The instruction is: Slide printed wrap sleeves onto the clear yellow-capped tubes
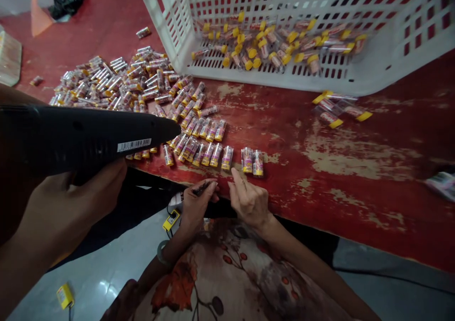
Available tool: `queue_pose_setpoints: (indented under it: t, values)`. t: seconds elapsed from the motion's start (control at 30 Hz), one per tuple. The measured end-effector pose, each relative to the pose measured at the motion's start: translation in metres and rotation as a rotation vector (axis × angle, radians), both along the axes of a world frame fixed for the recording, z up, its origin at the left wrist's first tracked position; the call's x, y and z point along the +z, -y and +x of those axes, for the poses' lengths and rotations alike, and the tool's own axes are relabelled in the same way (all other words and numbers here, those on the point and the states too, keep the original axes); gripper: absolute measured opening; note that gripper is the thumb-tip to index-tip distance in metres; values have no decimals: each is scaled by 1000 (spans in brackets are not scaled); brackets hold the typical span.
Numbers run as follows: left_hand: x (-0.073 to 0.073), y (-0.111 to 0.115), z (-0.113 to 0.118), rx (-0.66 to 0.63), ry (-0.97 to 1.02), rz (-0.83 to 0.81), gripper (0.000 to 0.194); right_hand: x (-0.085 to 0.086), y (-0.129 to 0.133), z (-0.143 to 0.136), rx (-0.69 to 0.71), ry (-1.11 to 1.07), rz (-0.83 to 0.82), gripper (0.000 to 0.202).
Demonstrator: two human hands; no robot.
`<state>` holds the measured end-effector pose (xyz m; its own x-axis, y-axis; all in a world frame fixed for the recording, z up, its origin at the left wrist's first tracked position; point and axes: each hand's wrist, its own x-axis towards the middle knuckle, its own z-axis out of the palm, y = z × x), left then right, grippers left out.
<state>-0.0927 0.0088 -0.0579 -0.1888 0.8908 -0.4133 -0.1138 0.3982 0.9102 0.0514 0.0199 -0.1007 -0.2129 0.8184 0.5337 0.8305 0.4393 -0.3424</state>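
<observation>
Red-painted wooden desk [295, 155], its finish worn to pale patches, carries the work; both hands are at its near edge.

White slotted plastic crate [391, 70], far side: holds a loose heap of clear tubes with yellow caps [263, 49]. Judgement: these look unsorted, so a fair share seems left.

Broad loose pile of shiny, printed, yellow-ended tubes [117, 82] on the left part of the desk, lying at all angles. By count it looks like the bulk. Cannot tell whether it is finished stock or waiting.

Long black tool with a barcode label [88, 127] reaches in from the left, its nose above the desk beside the pile — held by a co-worker's hand [95, 188].

Near rows of upright-lying printed tubes [215, 155], side by side, yellow ends toward the near edge. Judgement: ordering is partly done. At the right end of the front row one tube lies slightly apart, then a pair.

Right hand [250, 200]: grip loose, index finger extended, thumb parted from it, nothing visible between. Fingertip is just beside the lone tube; contact unclear.

Left hand [197, 198]: grip closed in a pinch on a small dark item [202, 187] — perhaps a tube, too obscured to tell.

Few yellow-capped clear tubes [329, 105] lie outside the crate, not in any row.
</observation>
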Motion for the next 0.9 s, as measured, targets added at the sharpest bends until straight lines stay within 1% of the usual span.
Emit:
queue_pose_setpoints:
  t: [0.1, 0.17, 0.27, 0.37, 0.43, 0.5, 0.6, 0.7, 0.8, 0.83, 0.9]
  values:
    - [1, 0, -2, -28, 6, -9, 22, 4, -7, -1, -40, -58, 62, 41]
    - [1, 0, -4, -37, 31, -25, 22, 9, -15, -1, -23, -63, 57, 41]
    - [0, -2, -6, -22, 67, -41, 21, 16, -31, -3, 25, 42, -76, 49]
    - [-1, -5, -7, 23, 99, -64, 23, 19, -50, -6, 50, 141, -211, 60]
    - [0, -8, -7, 47, 131, -75, 24, 19, -59, -6, 75, 145, -266, 61]
    - [2, -11, -6, 64, 174, -70, 26, 22, -63, -3, 115, 81, -289, 59]
    - [8, -18, -3, 57, 254, -63, 30, 30, -57, 8, 235, -192, -289, 55]
    - [12, -23, 4, -46, 384, -111, 38, 40, -41, 21, 373, -457, -348, 57]
    - [15, -25, 11, -144, 525, -160, 40, 49, -23, 31, 453, -537, -382, 60]
    - [16, -24, 13, -161, 555, -162, 39, 51, -19, 33, 455, -541, -373, 59]
    - [19, -23, 15, -169, 577, -155, 36, 54, -10, 36, 411, -516, -309, 56]
